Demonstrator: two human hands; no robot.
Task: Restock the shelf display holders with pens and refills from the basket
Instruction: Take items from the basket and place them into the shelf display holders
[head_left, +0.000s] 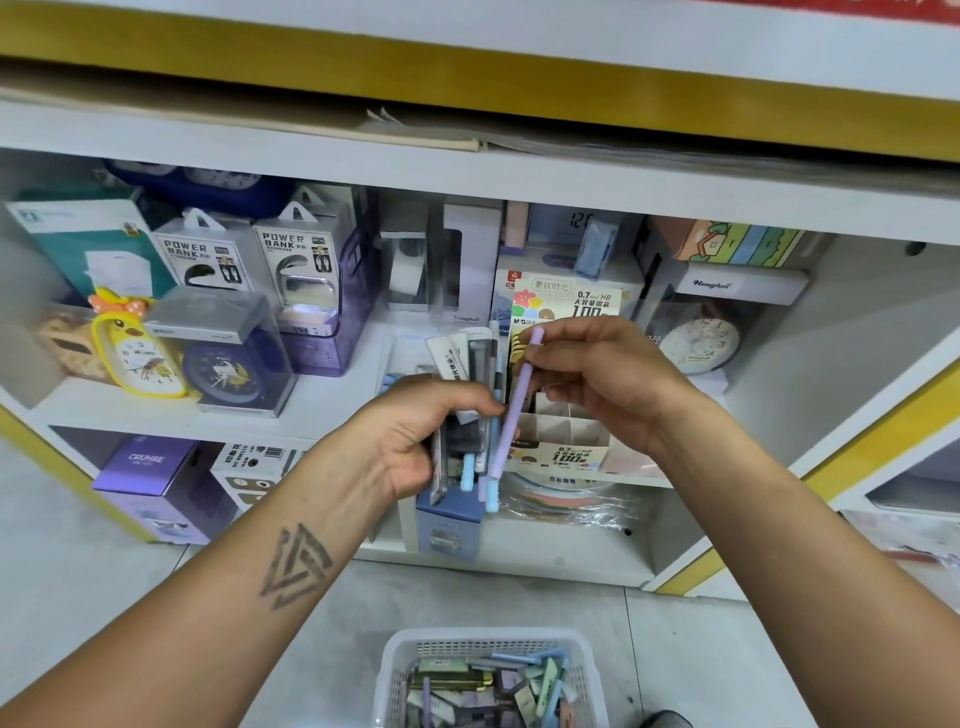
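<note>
My left hand (415, 434) grips a bundle of pens and flat refill packs (467, 415), their pastel ends sticking out below my palm. My right hand (597, 374) pinches a lilac pen (514, 410) near its top end; the pen slants down beside the bundle. Behind both hands, on the middle shelf, stands a cardboard display holder (566, 431) with divided compartments and a printed 0.7 HB backing card (571, 301). A white mesh basket (488, 644) sits on the floor below, holding several more pens and refill packs.
The shelf (332, 395) carries power bank boxes (205, 254), a yellow duck clock (137, 353), a boxed blue alarm clock (228, 364) and another boxed clock (698, 343) at right. A purple box (150, 467) and a blue box (449, 530) stand on the lower shelf.
</note>
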